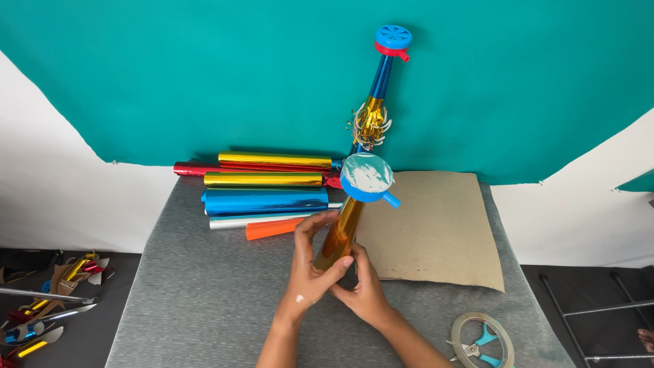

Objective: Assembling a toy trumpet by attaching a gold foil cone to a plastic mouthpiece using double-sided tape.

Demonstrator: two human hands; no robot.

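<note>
Your left hand [308,269] and right hand [363,289] meet at the near middle of the grey surface [204,300], both grasping the narrow lower end of a gold foil horn [340,233]; your left fingers curl around its left side and your right thumb presses against it from the right. The horn tilts up and away from you, ending in a blue cap [366,178] with a pale shiny disc on top and a small blue spout on its right. Just right of the horn lies a brown cardboard sheet [436,228]. To the far left sits a stack of foil rolls [266,187] in gold, red, blue and silver, with an orange strip [272,228] at its near edge. A second horn [378,88] leans against the teal backdrop [204,75]. Near right rests a tape roll [485,337] beside small blue-handled scissors [480,346]. Foil scraps [48,300] lie on the floor at left.
</note>
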